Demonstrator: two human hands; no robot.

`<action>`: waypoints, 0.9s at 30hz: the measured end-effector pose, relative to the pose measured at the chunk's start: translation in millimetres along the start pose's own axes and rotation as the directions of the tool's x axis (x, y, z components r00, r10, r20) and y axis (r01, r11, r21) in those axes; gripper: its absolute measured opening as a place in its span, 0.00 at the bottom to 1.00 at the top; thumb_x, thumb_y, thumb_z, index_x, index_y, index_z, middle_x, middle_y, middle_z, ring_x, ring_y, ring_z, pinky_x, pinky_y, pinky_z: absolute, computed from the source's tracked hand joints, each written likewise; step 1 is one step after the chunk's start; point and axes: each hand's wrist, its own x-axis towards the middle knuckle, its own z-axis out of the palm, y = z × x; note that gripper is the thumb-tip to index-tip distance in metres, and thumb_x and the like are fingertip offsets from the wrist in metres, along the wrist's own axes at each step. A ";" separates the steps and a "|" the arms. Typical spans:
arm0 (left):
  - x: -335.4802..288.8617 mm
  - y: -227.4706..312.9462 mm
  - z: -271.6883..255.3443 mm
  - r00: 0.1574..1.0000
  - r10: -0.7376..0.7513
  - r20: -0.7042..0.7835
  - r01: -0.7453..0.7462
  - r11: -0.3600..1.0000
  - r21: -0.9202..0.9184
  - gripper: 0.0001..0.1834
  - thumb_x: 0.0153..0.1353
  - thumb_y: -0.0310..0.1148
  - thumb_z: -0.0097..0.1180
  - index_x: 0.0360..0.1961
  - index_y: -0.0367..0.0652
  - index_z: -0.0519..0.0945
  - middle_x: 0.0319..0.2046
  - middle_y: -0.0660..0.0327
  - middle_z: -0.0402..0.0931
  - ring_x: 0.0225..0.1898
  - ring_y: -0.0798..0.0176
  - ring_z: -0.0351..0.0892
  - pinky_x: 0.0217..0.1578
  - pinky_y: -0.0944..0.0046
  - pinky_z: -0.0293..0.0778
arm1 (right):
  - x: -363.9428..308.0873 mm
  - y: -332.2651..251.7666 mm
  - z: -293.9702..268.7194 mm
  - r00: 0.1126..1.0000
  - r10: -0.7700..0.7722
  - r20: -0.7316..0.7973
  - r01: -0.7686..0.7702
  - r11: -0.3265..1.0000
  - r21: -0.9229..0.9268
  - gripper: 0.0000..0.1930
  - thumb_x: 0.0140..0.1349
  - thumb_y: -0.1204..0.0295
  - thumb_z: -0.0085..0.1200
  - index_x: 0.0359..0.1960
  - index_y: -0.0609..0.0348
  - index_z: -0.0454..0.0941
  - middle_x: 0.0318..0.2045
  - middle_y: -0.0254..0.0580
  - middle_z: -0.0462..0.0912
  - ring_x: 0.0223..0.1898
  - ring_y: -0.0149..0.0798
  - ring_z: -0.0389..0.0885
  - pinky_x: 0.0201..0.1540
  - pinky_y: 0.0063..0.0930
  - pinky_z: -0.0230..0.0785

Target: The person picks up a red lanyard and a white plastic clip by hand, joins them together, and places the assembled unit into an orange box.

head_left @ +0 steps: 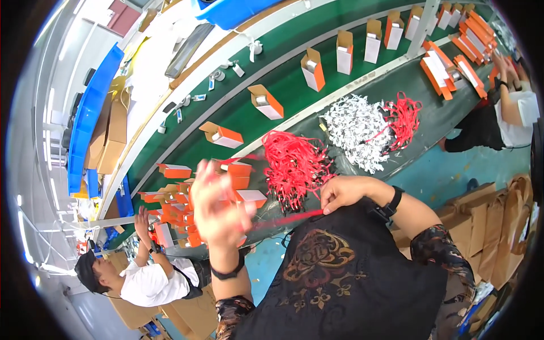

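— Where is the thin red cord (286, 219), and how does it run?

— It sits in the lower middle of the frame, stretched almost level between the two hands, its long axis running left to right and rising slightly toward the right end.

— What is the right hand (343, 194) doing?

— It is pinched shut on the cord's right end, fingers curled, just below the heap of loose red cords (294, 164) on the green conveyor belt (294, 90).

— And the left hand (218, 207)?

— It is blurred, so I can only say it seems half-closed around the cord's left end, fingers raised in front of the stacked orange-and-white cardboard boxes (238, 181).

— Anything nearby?

— A pile of white tags (357, 130) lies upper right of the red heap.
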 end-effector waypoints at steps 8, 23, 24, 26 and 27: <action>-11.5 24.2 -8.4 0.996 0.011 0.091 0.020 0.943 -0.332 0.13 0.55 0.53 0.63 0.29 0.58 0.88 0.50 0.56 0.78 0.63 0.46 0.67 0.60 0.39 0.63 | 15.0 13.9 -7.5 0.992 0.063 -0.110 -0.036 0.971 0.236 0.15 0.61 0.66 0.62 0.46 0.61 0.82 0.38 0.36 0.86 0.40 0.27 0.82 0.45 0.24 0.74; -81.4 17.7 89.9 0.913 -0.322 0.251 0.399 0.574 -0.715 0.12 0.53 0.32 0.70 0.40 0.45 0.88 0.59 0.53 0.64 0.60 0.54 0.67 0.59 0.56 0.66 | 9.2 -78.7 20.8 0.692 -0.401 -0.600 0.367 0.912 -0.186 0.13 0.55 0.74 0.65 0.42 0.58 0.80 0.34 0.39 0.78 0.27 0.30 0.79 0.30 0.23 0.71; -81.4 18.0 92.3 0.922 -0.295 0.250 0.386 0.652 -0.653 0.12 0.52 0.31 0.71 0.40 0.45 0.88 0.59 0.54 0.64 0.60 0.54 0.67 0.59 0.57 0.66 | 6.4 -79.0 21.7 0.673 -0.427 -0.604 0.383 0.900 -0.208 0.11 0.55 0.75 0.64 0.40 0.58 0.81 0.35 0.39 0.77 0.28 0.31 0.79 0.31 0.24 0.71; -74.3 19.2 93.8 0.939 -0.250 0.236 0.343 0.707 -0.618 0.16 0.48 0.30 0.72 0.41 0.44 0.87 0.57 0.53 0.66 0.58 0.54 0.69 0.56 0.58 0.68 | 3.2 -68.4 23.3 0.689 -0.438 -0.578 0.419 0.891 -0.176 0.09 0.55 0.77 0.62 0.38 0.58 0.81 0.37 0.39 0.78 0.29 0.35 0.80 0.32 0.27 0.72; -68.4 22.0 91.1 0.905 -0.298 0.305 0.416 0.774 -0.478 0.20 0.46 0.29 0.73 0.43 0.43 0.86 0.54 0.53 0.69 0.56 0.54 0.71 0.55 0.58 0.69 | 0.3 -63.3 22.4 0.731 -0.430 -0.530 0.401 0.899 -0.176 0.07 0.55 0.77 0.62 0.37 0.58 0.81 0.35 0.39 0.78 0.30 0.36 0.80 0.33 0.28 0.72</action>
